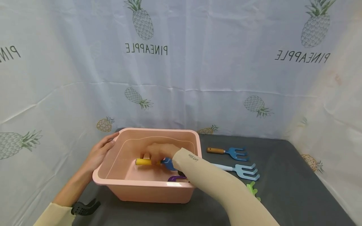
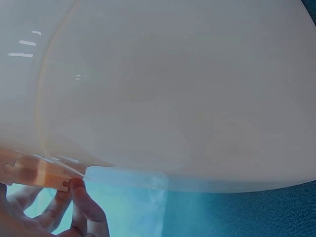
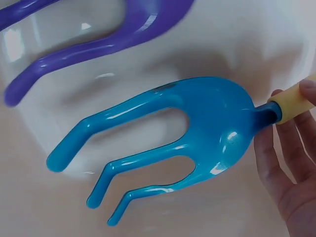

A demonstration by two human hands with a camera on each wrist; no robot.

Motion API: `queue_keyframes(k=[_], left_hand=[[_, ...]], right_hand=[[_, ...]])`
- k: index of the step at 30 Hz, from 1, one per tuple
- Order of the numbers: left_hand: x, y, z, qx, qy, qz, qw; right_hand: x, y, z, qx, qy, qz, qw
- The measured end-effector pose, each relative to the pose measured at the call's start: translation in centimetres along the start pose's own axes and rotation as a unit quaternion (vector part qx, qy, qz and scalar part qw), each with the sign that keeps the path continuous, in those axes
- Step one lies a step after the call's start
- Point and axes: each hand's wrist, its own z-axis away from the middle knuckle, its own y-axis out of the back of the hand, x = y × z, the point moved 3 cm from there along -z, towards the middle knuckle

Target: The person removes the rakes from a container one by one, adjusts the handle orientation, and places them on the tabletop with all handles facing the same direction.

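Observation:
A pink basin [image 1: 150,192] stands before me. At its left rim my left hand [image 1: 97,155] grips the edge, fingertips toward the far corner; the left wrist view has the fingers [image 2: 89,202] at the rim. Inside the basin, my right hand [image 1: 159,152] holds the yellow handle [image 1: 142,161] of a blue three-pronged hand rake [image 3: 222,113]. In the right wrist view the thumb and fingers lie about that handle, and the prongs point away from the hand. A purple hand rake [image 3: 153,19] lies beside it in the basin, partly cut off by that view's edge.
Right of the basin on the dark table [image 1: 288,188] lie a blue hand rake with a wooden handle [image 1: 216,150], a light blue hand rake [image 1: 246,171] and a green pronged piece [image 1: 251,188]. My right sleeve hides part of these. A pineapple-print curtain [image 1: 192,69] hangs behind.

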Motion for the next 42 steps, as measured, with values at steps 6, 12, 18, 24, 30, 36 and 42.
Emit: queue_keyframes(k=[6,12,18,24,30,36,42], left_hand=[[-0.2,-0.1,0.0,-0.007,0.011,0.016,0.9998],[-0.1,-0.1,-0.1,-0.002,0.014,0.006,0.9999],[0.1,-0.1,-0.2,0.003,0.007,0.005,1.0],[0.1,-0.1,-0.3,0.0,0.004,0.005,1.0],[0.0,-0.1,-0.3,0.003,0.005,-0.007,1.0],[-0.1,-0.1,-0.4,-0.008,0.01,0.005,0.9999],[-0.2,0.1,-0.2,-0.004,0.003,-0.006,1.0]], right_hand=[[-0.1,0.7,0.0,0.017,0.019,0.001,1.0],[0.0,1.4,0.0,0.021,0.057,-0.035,0.998],[0.1,2.1,0.8,-0.003,0.067,-0.094,0.993],[-0.1,2.6,1.6,-0.013,0.072,-0.161,0.984],[-0.1,2.8,1.7,-0.023,0.072,-0.184,0.98],[0.3,2.8,1.5,-0.037,0.055,-0.206,0.976],[-0.1,3.4,1.1,-0.027,0.093,-0.156,0.983]])
